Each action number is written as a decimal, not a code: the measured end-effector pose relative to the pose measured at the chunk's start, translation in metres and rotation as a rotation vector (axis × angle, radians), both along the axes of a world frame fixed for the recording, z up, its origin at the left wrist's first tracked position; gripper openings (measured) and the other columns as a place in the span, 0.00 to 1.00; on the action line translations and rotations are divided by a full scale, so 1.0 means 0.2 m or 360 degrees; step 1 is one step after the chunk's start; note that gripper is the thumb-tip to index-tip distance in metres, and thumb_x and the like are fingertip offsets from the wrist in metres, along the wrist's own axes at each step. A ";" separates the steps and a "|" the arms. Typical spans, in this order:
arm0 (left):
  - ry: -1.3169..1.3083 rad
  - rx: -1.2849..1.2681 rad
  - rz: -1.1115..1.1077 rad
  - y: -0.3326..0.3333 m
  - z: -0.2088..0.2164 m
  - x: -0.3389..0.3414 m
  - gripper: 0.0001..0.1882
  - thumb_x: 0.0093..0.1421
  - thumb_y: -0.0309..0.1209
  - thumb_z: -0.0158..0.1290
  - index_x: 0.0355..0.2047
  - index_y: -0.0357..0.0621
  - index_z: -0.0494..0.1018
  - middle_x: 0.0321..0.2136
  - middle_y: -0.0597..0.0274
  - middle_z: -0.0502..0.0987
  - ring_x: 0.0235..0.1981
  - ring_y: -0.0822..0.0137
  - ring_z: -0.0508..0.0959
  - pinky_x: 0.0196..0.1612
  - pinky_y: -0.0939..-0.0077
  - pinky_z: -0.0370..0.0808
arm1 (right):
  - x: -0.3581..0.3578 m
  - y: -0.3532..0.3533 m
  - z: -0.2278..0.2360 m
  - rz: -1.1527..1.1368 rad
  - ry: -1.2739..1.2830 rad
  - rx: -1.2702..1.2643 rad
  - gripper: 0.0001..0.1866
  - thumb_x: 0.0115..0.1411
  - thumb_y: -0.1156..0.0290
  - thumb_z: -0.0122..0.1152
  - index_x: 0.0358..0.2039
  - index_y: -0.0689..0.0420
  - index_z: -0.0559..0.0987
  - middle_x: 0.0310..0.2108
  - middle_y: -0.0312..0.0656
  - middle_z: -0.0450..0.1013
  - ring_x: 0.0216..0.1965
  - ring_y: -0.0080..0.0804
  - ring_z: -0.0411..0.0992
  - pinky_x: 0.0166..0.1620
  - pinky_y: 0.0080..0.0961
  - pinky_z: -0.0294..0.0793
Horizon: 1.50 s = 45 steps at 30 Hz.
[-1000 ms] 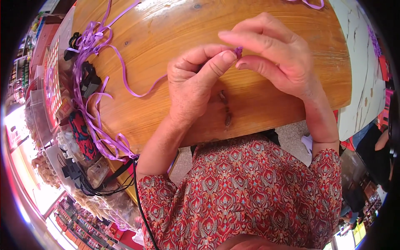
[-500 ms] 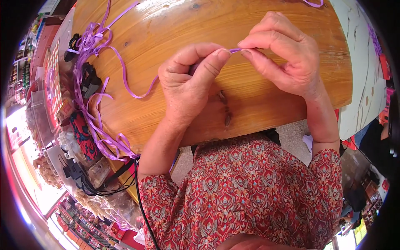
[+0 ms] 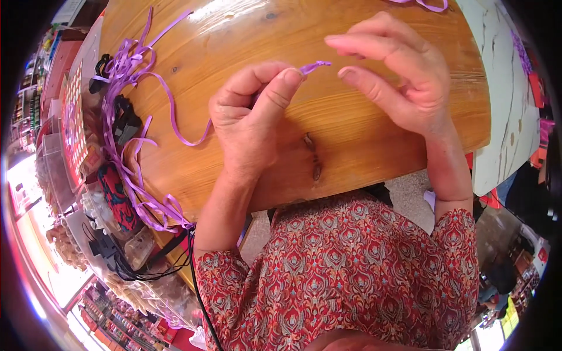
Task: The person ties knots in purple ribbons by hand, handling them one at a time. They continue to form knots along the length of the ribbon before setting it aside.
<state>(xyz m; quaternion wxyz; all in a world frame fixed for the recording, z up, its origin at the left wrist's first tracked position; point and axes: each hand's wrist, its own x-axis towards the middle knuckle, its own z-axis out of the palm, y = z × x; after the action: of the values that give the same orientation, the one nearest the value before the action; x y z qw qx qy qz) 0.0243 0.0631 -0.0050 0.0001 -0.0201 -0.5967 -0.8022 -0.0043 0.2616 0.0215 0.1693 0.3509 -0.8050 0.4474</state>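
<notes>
My left hand [image 3: 252, 117] hovers over the wooden table [image 3: 363, 146] and pinches a thin purple ribbon [image 3: 175, 126] between thumb and forefinger. A short ribbon end [image 3: 316, 65] sticks out past the fingertips to the right. The ribbon runs left from the hand in a curve to a tangled purple bundle [image 3: 120, 70] at the table's left edge. Just right of that ribbon end is my right hand [image 3: 398, 76], fingers apart, thumb and forefinger a small gap from the end, holding nothing.
Black clips [image 3: 126, 120] lie among the ribbon at the left edge. More ribbon loops hang off the near-left corner [image 3: 158, 210], beside black cables [image 3: 129, 263]. Another purple strand [image 3: 421, 4] lies at the far edge. A white marbled table [image 3: 503, 105] stands to the right.
My right hand has let go of the ribbon end and opened, drawing slightly right. My left hand keeps its pinch and the end now sticks out free.
</notes>
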 end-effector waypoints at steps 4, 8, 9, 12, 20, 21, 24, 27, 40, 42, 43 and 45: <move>-0.0005 -0.0075 -0.0034 0.01 -0.01 0.01 0.03 0.54 0.22 0.58 0.30 0.37 0.77 0.24 0.72 0.75 0.25 0.84 0.69 0.28 0.90 0.65 | 0.00 -0.03 -0.06 0.0013 0.0198 0.0044 0.15 0.46 0.82 0.62 0.38 0.60 0.79 0.30 0.41 0.72 0.30 0.32 0.70 0.33 0.22 0.68; -0.0018 -0.0093 -0.0061 0.02 -0.02 0.02 0.03 0.54 0.22 0.58 0.29 0.36 0.77 0.24 0.72 0.75 0.25 0.84 0.68 0.28 0.90 0.65 | 0.01 -0.04 -0.07 -0.0014 0.0170 0.0069 0.13 0.45 0.85 0.59 0.33 0.59 0.79 0.28 0.39 0.71 0.28 0.32 0.68 0.31 0.24 0.66; -0.0019 -0.0096 -0.0063 0.03 -0.02 0.02 0.03 0.54 0.22 0.58 0.29 0.36 0.77 0.24 0.72 0.75 0.25 0.84 0.68 0.28 0.90 0.65 | 0.01 -0.04 -0.08 -0.0032 0.0186 0.0085 0.12 0.44 0.85 0.58 0.31 0.58 0.78 0.27 0.38 0.71 0.27 0.32 0.68 0.32 0.24 0.65; 0.0052 -0.0249 -0.0031 0.04 -0.04 0.02 0.02 0.54 0.22 0.58 0.29 0.36 0.77 0.22 0.73 0.74 0.23 0.84 0.67 0.26 0.91 0.63 | 0.01 -0.06 -0.10 -0.0130 0.0262 0.0139 0.11 0.42 0.85 0.57 0.27 0.57 0.75 0.25 0.37 0.69 0.26 0.32 0.68 0.34 0.26 0.64; 0.0340 -0.0615 0.0135 0.05 -0.03 0.04 0.02 0.53 0.22 0.59 0.28 0.36 0.77 0.16 0.77 0.68 0.17 0.87 0.63 0.19 0.92 0.56 | 0.02 -0.07 -0.01 -0.0271 0.0364 0.0257 0.10 0.41 0.83 0.56 0.26 0.56 0.73 0.23 0.36 0.68 0.27 0.33 0.68 0.37 0.28 0.64; 0.0335 -0.0622 0.0145 0.05 -0.03 0.04 0.02 0.53 0.22 0.59 0.28 0.36 0.77 0.16 0.77 0.68 0.17 0.87 0.63 0.19 0.92 0.56 | 0.03 -0.04 0.03 -0.0272 0.0386 0.0386 0.09 0.45 0.82 0.57 0.30 0.60 0.75 0.24 0.40 0.70 0.25 0.31 0.68 0.32 0.22 0.64; 0.0388 -0.0629 0.0213 0.04 -0.02 0.04 0.03 0.53 0.22 0.59 0.28 0.36 0.77 0.16 0.77 0.67 0.17 0.87 0.62 0.19 0.92 0.56 | 0.02 -0.05 -0.04 -0.0236 0.0312 0.0370 0.08 0.47 0.82 0.57 0.31 0.61 0.75 0.25 0.41 0.71 0.26 0.30 0.69 0.33 0.20 0.65; 0.0194 -0.0468 0.0199 0.03 0.00 0.02 0.03 0.53 0.22 0.59 0.28 0.37 0.77 0.17 0.77 0.69 0.18 0.87 0.62 0.19 0.92 0.56 | 0.00 0.00 -0.07 -0.0056 -0.0042 0.0029 0.08 0.48 0.82 0.55 0.31 0.61 0.75 0.27 0.39 0.71 0.30 0.30 0.69 0.39 0.24 0.66; 0.0023 -0.0055 0.0090 0.02 0.00 0.01 0.03 0.55 0.23 0.57 0.30 0.37 0.77 0.24 0.72 0.75 0.22 0.84 0.66 0.24 0.91 0.61 | 0.01 -0.01 -0.04 0.0141 -0.0367 -0.0184 0.16 0.51 0.76 0.62 0.41 0.62 0.76 0.30 0.39 0.71 0.32 0.27 0.70 0.37 0.20 0.69; 0.0017 -0.0050 0.0072 0.02 -0.01 0.02 0.03 0.55 0.23 0.57 0.30 0.37 0.77 0.24 0.72 0.75 0.22 0.84 0.66 0.24 0.91 0.61 | 0.01 -0.03 -0.05 0.0160 -0.0326 -0.0157 0.15 0.51 0.76 0.62 0.40 0.62 0.76 0.30 0.40 0.72 0.32 0.27 0.70 0.36 0.20 0.69; 0.0051 -0.0079 0.0042 0.02 -0.02 0.02 0.04 0.55 0.23 0.57 0.31 0.37 0.76 0.24 0.72 0.75 0.22 0.84 0.66 0.24 0.91 0.62 | 0.00 -0.03 -0.06 0.0181 -0.0291 -0.0130 0.14 0.51 0.76 0.62 0.39 0.63 0.77 0.30 0.40 0.72 0.31 0.27 0.70 0.35 0.21 0.70; 0.0087 -0.0105 0.0016 0.03 -0.01 0.02 0.04 0.55 0.24 0.57 0.31 0.37 0.76 0.24 0.72 0.74 0.22 0.84 0.66 0.24 0.90 0.62 | -0.01 -0.01 -0.07 0.0180 -0.0233 -0.0099 0.13 0.51 0.77 0.61 0.39 0.62 0.77 0.30 0.40 0.72 0.32 0.26 0.70 0.36 0.21 0.69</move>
<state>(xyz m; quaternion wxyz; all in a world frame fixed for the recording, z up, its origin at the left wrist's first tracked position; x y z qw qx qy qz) 0.0275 0.0682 -0.0071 0.0197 -0.0390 -0.6227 -0.7812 -0.0059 0.2587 0.0078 0.0954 0.3567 -0.7799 0.5055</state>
